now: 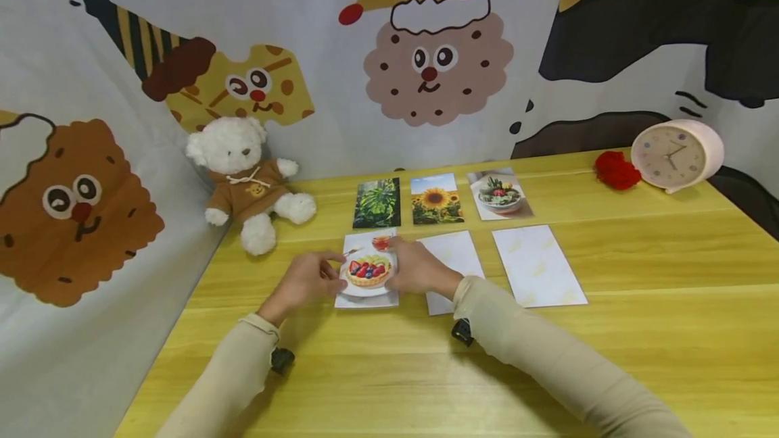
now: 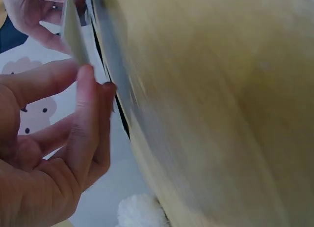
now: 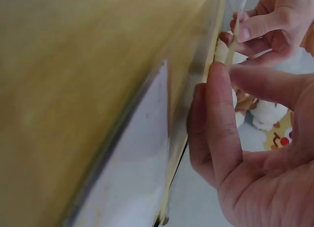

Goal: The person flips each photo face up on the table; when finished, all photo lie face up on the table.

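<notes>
Both hands pinch a picture card (image 1: 367, 272) showing a fruit tart on a white plate and a glass of red drink. The left hand (image 1: 307, 282) grips its left edge between thumb and fingers, and the right hand (image 1: 420, 268) does the same on its right edge. In the left wrist view the card (image 2: 74, 38) appears nearly edge-on, off the tabletop. A white-backed card (image 1: 456, 255) lies partly under the right hand and forearm. Farther right is another white-backed card (image 1: 539, 265) with faint yellow marks.
Behind them lie a green-leaf card (image 1: 377, 203), a sunflower card (image 1: 436, 199) and a potted-cactus card (image 1: 500, 196). A white teddy bear (image 1: 243, 178) sits at the back left. A red fuzzy ball (image 1: 617, 170) and a pink clock (image 1: 677, 155) stand back right on the wooden table (image 1: 669, 357).
</notes>
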A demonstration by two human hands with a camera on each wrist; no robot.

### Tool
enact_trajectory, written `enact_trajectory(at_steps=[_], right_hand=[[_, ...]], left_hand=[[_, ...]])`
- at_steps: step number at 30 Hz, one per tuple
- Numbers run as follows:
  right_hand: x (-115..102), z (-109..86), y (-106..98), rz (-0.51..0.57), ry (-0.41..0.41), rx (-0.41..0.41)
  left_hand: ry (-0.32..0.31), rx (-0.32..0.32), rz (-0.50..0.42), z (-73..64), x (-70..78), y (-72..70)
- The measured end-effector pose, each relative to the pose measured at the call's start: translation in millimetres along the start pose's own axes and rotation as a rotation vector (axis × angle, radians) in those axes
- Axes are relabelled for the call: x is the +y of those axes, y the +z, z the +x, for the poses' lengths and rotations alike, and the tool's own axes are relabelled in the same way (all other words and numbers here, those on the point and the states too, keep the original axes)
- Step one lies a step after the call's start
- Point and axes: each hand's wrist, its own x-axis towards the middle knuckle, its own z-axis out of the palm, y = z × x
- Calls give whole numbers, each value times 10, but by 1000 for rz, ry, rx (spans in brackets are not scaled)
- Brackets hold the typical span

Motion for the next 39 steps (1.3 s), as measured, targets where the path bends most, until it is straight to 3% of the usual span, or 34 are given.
enact_trajectory(at_steps=[8, 13, 17, 20, 24, 35, 39], right_hand=[[-59, 15, 15, -52, 58, -76], [-67, 82, 25, -95, 78, -99], [-49, 99, 16, -139, 110, -94], [-44, 98, 17, -144, 115, -100], [-55, 105, 17, -152, 112, -106], [-83, 120, 28, -202, 103, -121], [-108, 92, 0, -211, 101, -123]], left_hand=[[30, -41, 216, 94, 22, 50], [28, -51, 279, 129, 20, 53], [87, -60, 321, 169, 40, 71], [97, -56, 351, 190, 44, 81], [79, -53, 358, 202, 38, 85], [105, -34, 330, 224, -50, 91], [95, 30, 291, 214, -32, 59]])
